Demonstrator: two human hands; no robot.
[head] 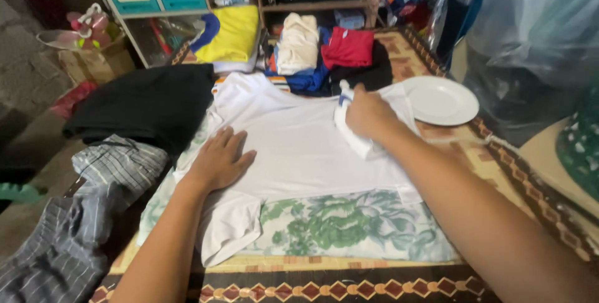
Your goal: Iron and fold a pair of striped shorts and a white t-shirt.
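My left hand [219,161] lies flat, fingers spread, on the shirt [299,147]; right hand [369,116] clamps an iron [350,129] (lingering could scorch it).

The white T-shirt [299,147] is thin, matt cloth, smooth where it lies flat and creased at the sleeve. Under it, the green leaf-print sheet [340,225] is soft, dull fabric with fine wrinkles. The patterned mat [349,287] below looks woven and slightly coarse. The white iron [349,125] has a smooth plastic shell with a faint sheen. The white plate [440,100] is glossy, like glazed ceramic. The striped grey garment [81,215] is matt woven cloth; the black garment [146,103] is dull and soft.
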